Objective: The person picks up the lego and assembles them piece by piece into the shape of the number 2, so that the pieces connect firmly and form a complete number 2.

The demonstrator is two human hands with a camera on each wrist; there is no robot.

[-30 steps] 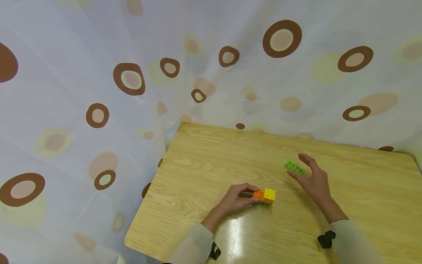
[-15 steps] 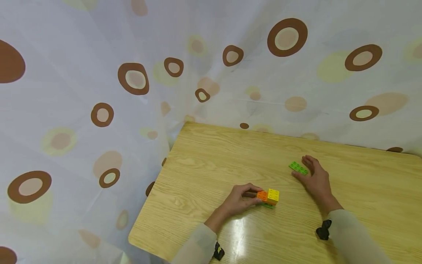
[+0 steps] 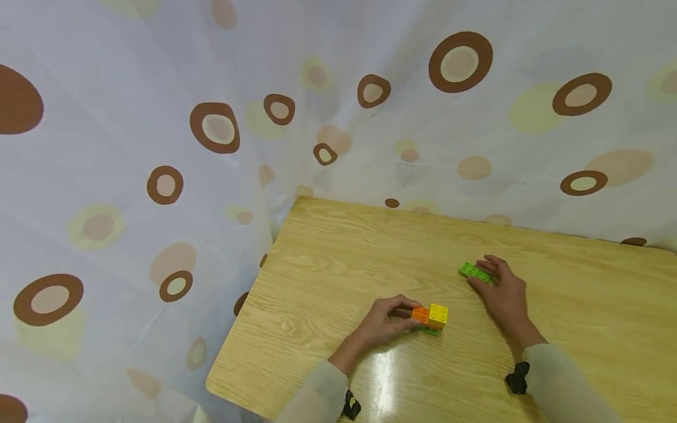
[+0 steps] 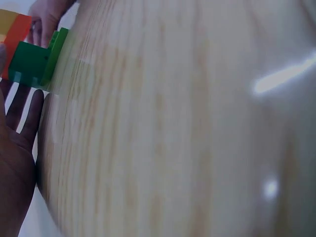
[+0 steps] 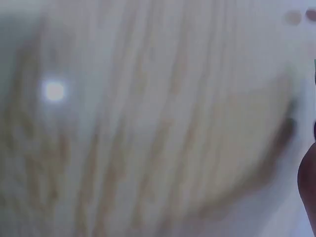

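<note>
My left hand (image 3: 382, 322) grips a small stack of toy building bricks by its left side. In that stack an orange brick (image 3: 420, 315) sits beside and below a yellow brick (image 3: 438, 316), with green at the bottom. The left wrist view shows a dark green brick (image 4: 29, 64) and a light green plate (image 4: 56, 58) under the orange, with my left hand (image 4: 17, 168) beside them. My right hand (image 3: 501, 294) pinches a flat light green studded plate (image 3: 473, 272) at its right end, thumb in front, fingers behind. Part of a digit (image 5: 308, 182) shows at the right wrist view's edge.
The bricks and hands are over a wood-grain table (image 3: 338, 258) with rounded corners. A white curtain (image 3: 370, 47) with brown and yellow circles hangs along its back and left sides. Black wrist cameras (image 3: 517, 378) sit at both sleeves.
My right hand has come down over the green plate, its fingers have closed on the plate's end, and the plate has shifted slightly. My left hand keeps its hold on the stack.
</note>
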